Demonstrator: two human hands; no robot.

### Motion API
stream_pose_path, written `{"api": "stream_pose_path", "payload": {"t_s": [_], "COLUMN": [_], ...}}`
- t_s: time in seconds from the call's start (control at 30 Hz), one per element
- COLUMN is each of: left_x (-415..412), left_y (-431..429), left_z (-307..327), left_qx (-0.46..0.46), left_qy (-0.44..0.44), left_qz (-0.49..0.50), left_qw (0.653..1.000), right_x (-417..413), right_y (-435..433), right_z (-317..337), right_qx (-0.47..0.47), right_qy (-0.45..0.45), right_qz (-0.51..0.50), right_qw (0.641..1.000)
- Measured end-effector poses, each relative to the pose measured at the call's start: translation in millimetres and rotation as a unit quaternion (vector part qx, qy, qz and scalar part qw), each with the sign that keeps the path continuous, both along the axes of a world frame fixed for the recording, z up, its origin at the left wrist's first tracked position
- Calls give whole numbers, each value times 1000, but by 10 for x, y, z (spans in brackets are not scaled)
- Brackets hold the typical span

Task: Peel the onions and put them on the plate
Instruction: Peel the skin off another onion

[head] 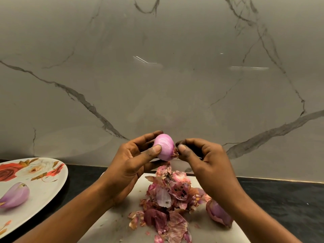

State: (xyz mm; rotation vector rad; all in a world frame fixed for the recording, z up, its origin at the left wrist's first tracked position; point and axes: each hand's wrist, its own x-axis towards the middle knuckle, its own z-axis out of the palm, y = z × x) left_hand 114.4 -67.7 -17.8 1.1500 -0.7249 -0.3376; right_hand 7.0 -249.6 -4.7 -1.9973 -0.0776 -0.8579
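Left hand [133,160] grips a glossy pink peeled onion [164,146]; right hand [201,155] pinches its root skin.

no readable text or labels anywhere.

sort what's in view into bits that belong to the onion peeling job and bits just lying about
Part of the job: held onion in the left hand; right hand pinching loose skin at its end; peeled onion on the flowered plate; third onion, skin on, on the white board.
Just lying about: pile of skins; black counter.
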Motion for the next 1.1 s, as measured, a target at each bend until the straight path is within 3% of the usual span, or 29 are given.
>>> {"api": "stream_pose_path", "payload": {"t_s": [0.1, 0.27, 0.43, 0.77, 0.97, 1.03, 1.1], "left_x": [-14, 36, 54, -1, -24, -29, -27], "left_y": [-12, -16, -19, -38, -48, -50, -43], "left_z": [-3, -1, -33, -43, -18, -15, -11], "left_qx": [2, -37, -49, 8, -4, -11, -23], "left_qy": [3, 62, 45, 1, 11, 20, 38], "left_qz": [-8, -53, -61, -47, -47, -59, -78], "left_qw": [1000, 996, 996, 999, 999, 998, 996], "right_x": [7, -46, -71, -84, -78, -70, -54], "right_y": [-13, -4, 30, -33, 39, 49, 69], "right_z": [21, 40, 84, 72, -15, -19, 11], "right_qx": [90, 140, 223, 71, -76, -63, 15], "right_qy": [7, 7, 86, 135, 40, 61, 99], "right_qz": [16, 16, 78, 74, 1, -1, 25], "right_qw": [996, 990, 968, 985, 996, 996, 995]}}
